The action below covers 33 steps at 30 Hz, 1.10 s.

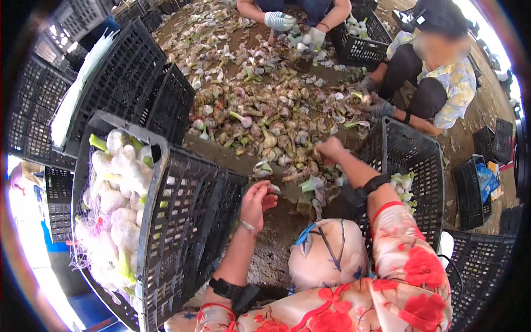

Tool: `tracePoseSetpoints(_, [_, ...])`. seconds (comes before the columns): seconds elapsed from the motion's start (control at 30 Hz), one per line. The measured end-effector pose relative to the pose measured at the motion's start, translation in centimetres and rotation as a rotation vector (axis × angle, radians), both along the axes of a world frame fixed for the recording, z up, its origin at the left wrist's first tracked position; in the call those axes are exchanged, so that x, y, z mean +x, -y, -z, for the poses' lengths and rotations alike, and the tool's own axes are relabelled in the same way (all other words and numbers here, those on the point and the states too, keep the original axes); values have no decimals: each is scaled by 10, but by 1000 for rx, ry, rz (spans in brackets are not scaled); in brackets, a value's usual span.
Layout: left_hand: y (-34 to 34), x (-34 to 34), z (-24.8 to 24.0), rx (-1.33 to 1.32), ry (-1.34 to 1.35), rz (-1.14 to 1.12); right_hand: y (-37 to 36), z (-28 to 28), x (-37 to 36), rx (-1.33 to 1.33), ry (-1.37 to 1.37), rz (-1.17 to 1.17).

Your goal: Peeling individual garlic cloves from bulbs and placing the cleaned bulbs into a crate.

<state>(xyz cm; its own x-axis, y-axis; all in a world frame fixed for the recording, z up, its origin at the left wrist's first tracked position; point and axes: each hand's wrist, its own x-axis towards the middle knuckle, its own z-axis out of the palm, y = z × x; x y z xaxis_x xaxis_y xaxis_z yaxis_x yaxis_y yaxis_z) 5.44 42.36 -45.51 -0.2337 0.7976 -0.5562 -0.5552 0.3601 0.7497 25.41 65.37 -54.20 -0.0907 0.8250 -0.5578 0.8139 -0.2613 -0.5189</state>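
Note:
A heap of garlic bulbs [271,127], many with stems and loose skins, lies on the ground ahead of me. My right hand [330,151] reaches to its near right edge with the fingers curled closed; whatever they pinch is hidden. My left hand [259,203] hovers short of the heap, fingers loosely bent and apart, with no bulb in it. A grey wrap shows near one fingertip. Below the right hand lies a pale green garlic stem [312,184]. To my left stands a black crate [191,221] filled with cleaned white garlic [119,177].
At my right stands another black crate [415,160] with some trimmed garlic [404,185]. Stacked black crates [119,83] rise at the left. Two people work across the heap: gloved hands [280,21] at the top, a person in patterned sleeves [456,91] at right.

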Motion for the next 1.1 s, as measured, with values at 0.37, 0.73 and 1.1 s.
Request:
tracePoseSetpoints(0.37, [-41,-3,-64,438,116,-208,94,-183,-88,343,-767,-582])
tracePoseSetpoints(0.73, [-19,13,-76,468,-339,-152,94,-180,-85,-306,-965,-230])
tracePoseSetpoints(1.1, [-18,13,-72,511,-1146,-79,101,-171,-82,-472,-1158,-72])
